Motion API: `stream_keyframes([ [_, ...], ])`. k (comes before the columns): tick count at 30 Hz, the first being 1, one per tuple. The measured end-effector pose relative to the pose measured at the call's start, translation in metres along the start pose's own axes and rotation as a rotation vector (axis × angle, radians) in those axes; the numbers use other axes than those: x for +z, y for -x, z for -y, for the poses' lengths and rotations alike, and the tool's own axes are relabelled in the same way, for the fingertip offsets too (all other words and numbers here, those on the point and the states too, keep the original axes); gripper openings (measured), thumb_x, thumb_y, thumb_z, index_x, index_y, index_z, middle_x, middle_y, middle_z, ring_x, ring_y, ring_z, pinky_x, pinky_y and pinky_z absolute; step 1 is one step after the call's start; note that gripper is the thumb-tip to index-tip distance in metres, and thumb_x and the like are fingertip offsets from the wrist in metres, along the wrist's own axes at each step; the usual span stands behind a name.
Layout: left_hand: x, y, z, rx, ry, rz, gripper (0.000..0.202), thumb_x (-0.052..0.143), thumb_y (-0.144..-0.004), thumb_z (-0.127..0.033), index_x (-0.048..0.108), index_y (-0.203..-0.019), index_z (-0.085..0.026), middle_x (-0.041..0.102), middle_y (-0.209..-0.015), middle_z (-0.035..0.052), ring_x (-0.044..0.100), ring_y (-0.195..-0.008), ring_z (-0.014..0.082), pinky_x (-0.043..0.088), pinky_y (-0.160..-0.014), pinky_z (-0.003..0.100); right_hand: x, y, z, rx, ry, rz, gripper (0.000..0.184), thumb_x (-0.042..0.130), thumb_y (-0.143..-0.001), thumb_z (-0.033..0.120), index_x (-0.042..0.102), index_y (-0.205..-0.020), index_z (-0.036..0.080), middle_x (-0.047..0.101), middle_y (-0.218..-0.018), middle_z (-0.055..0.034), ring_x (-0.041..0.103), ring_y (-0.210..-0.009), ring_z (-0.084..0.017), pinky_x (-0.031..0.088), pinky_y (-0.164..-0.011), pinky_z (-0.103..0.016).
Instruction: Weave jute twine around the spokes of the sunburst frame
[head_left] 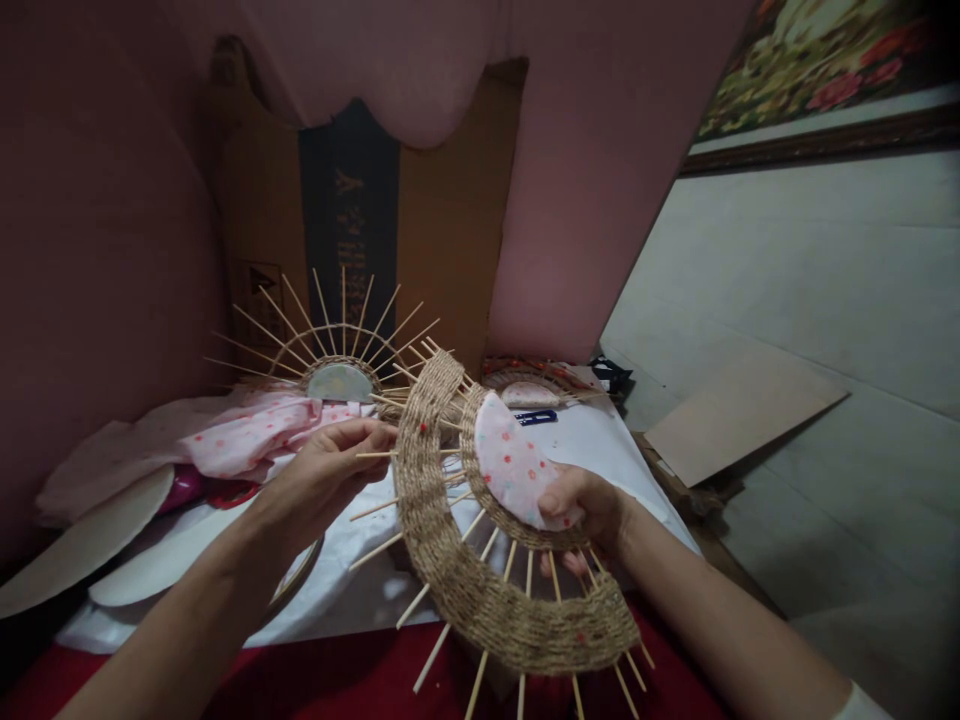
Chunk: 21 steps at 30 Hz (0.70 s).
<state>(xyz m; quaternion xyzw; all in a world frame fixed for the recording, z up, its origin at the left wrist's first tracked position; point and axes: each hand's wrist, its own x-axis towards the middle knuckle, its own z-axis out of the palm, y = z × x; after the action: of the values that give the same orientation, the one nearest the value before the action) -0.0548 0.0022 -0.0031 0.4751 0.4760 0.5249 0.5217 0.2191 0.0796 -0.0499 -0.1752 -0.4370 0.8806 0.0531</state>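
Observation:
A half-ring fan of woven straw cord on thin wooden sticks is tilted in front of me. Its half-round centre is covered in pink cloth with small red flowers. My right hand grips this centre, thumb on the cloth and fingers behind. At the fan's left edge is my left hand, its fingers pressed together next to a stick end. The band hides its fingertips, so what they pinch does not show. A red dot marks the weave near each end of the band.
Behind stands another stick frame with a pale green centre. Pink flowered cloth and white half-round pieces lie left. A blue box cutter and another fan are farther back. A cardboard box rises behind.

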Motion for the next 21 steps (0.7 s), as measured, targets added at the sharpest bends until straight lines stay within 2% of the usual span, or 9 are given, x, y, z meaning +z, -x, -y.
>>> stream_keyframes([
  [3, 0.0, 0.0011, -0.0026, -0.001, 0.066, 0.022, 0.019, 0.076, -0.063, -0.032, 0.07, -0.075, -0.018, 0.064, -0.07, 0.0027, 0.056, -0.065, 0.0133, 0.042, -0.063, 0.026, -0.0003, -0.0004, -0.0004, -0.021, -0.005, 0.008, 0.046, 0.064, -0.057, 0.026, 0.053, -0.097, 0.006, 0.07, -0.061, -0.0116, 0.064, -0.041, -0.022, 0.05, -0.03, -0.024],
  [7, 0.0001, -0.0001, -0.0023, 0.042, 0.038, 0.009, 0.013, 0.077, -0.058, -0.023, 0.069, -0.067, -0.018, 0.063, -0.067, 0.0009, 0.054, -0.064, 0.0121, 0.042, -0.063, 0.025, 0.0014, -0.0004, 0.0003, -0.009, -0.003, 0.029, 0.047, 0.064, -0.058, 0.026, 0.053, -0.098, 0.006, 0.07, -0.063, -0.0123, 0.063, -0.039, -0.02, 0.049, -0.029, -0.022],
  [13, -0.0025, -0.0009, -0.0034, 0.098, -0.034, -0.012, 0.013, 0.074, -0.058, -0.025, 0.065, -0.062, -0.017, 0.059, -0.067, 0.001, 0.051, -0.063, 0.0121, 0.04, -0.06, 0.025, 0.0021, 0.0015, 0.0007, -0.02, 0.006, -0.001, 0.049, 0.065, -0.058, 0.027, 0.052, -0.1, 0.007, 0.07, -0.061, -0.0103, 0.062, -0.039, -0.02, 0.048, -0.028, -0.021],
  [18, -0.0063, -0.003, -0.0075, 0.13, -0.191, -0.067, 0.021, 0.073, -0.06, -0.03, 0.058, -0.051, -0.018, 0.047, -0.051, -0.0033, 0.037, -0.049, 0.0087, 0.03, -0.048, 0.022, -0.0022, 0.0029, 0.001, -0.033, 0.012, 0.036, 0.048, 0.065, -0.059, 0.026, 0.053, -0.101, 0.006, 0.071, -0.064, -0.0113, 0.065, -0.042, -0.021, 0.052, -0.032, -0.023],
  [21, -0.0077, -0.0035, -0.0081, 0.092, -0.231, -0.068, 0.026, 0.073, -0.06, -0.033, 0.055, -0.049, -0.018, 0.043, -0.048, -0.0039, 0.034, -0.047, 0.0084, 0.026, -0.045, 0.023, -0.0013, 0.0034, 0.0018, -0.005, 0.0, 0.062, 0.042, 0.065, -0.06, 0.024, 0.055, -0.096, 0.005, 0.07, -0.064, -0.0125, 0.064, -0.041, -0.02, 0.051, -0.032, -0.021],
])
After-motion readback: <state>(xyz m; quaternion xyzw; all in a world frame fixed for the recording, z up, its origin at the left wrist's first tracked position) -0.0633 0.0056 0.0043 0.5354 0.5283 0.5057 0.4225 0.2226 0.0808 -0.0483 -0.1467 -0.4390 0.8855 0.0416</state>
